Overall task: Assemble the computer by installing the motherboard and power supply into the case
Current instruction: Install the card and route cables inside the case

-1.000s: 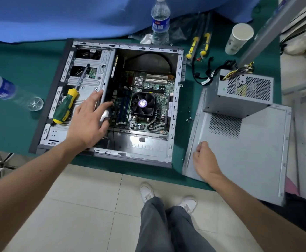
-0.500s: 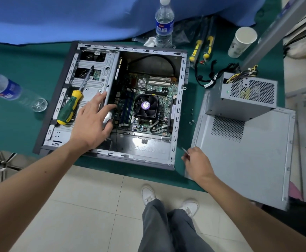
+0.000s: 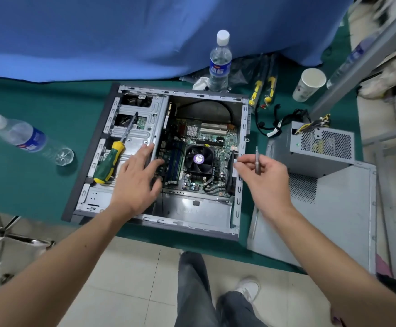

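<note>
The motherboard (image 3: 199,159) already lies inside the open case (image 3: 240,161) on the table, while the power supply (image 3: 319,149) sits outside, just right of it. The left hand (image 3: 133,182) rests flat with fingers spread on the drive cage, and the right hand (image 3: 265,175) pinches a thin metal tool (image 3: 257,159) over the case's right edge; it should probably descend slowly, clear of the fan. Counted: two water bottles, one paper cup (image 3: 309,84), one green-handled screwdriver (image 3: 111,159).

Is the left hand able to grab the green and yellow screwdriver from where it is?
Probably yes. The left hand is open and holds nothing, and the screwdriver lies uncovered on the case right beside it.
</note>
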### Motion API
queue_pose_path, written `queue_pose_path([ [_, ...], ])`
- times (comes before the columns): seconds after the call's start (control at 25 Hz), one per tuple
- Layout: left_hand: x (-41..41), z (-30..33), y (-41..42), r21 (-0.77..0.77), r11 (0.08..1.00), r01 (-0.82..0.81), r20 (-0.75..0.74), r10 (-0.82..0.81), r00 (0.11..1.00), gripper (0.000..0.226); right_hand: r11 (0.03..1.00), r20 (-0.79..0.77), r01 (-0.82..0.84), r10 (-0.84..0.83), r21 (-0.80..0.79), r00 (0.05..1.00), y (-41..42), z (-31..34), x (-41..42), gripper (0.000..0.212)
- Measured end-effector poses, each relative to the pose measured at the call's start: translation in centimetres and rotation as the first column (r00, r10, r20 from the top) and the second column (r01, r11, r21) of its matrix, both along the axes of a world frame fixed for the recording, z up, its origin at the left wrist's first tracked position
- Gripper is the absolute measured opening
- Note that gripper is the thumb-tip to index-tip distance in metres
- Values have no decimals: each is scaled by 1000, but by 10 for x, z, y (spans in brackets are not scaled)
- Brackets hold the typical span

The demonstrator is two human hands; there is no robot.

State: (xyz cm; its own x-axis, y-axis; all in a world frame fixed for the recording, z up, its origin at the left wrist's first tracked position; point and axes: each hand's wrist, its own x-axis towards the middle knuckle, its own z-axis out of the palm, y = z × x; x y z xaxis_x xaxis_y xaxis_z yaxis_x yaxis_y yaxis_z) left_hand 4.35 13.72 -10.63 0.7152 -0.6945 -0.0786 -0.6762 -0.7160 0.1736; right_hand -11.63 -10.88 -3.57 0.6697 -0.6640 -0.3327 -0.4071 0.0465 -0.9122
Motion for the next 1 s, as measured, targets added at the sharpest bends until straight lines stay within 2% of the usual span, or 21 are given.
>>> queue_pose_path([
  [0.08,-1,-3,2,18,1000,5,1,-5,1000,48,998,-18,-66,66,-3,998,16,8,8,9],
  [0.16,-5,-5,1,25,1000,0,-19,1,1000,48,989,-70,-89,98,120,993,33,8,13,7],
  [0.24,-10,-3,-1,25,1000,-1,-27,2,1000,48,972,-135,-73,105,224,985,47,5,17,6],
  [0.4,-5,8,-3,-24,1000,18,-81,-19,997,48,952,-226,-29,102,305,969,65,2,38,5],
  [0.48,3,17,-4,-100,995,-9,-185,-10,983,46,943,-236,-24,108,333,966,69,4,50,7],
  [0.56,1,32,-3,-253,961,-110,-360,12,933,44,930,-221,-63,151,361,964,75,10,53,11],
  [0.64,-5,51,0,-395,909,-134,-451,-65,890,41,917,-171,-127,204,378,964,83,20,52,11],
  [0.76,-18,77,1,-489,867,-92,-546,-222,808,24,906,-125,-203,266,372,956,91,35,50,10],
  [0.84,-22,90,-1,-549,823,-142,-543,-223,810,14,899,-87,-250,299,359,950,91,47,50,10],
  [1.0,-29,114,2,-623,761,-183,-494,-201,846,12,868,-22,-308,343,389,939,91,66,45,11],
])
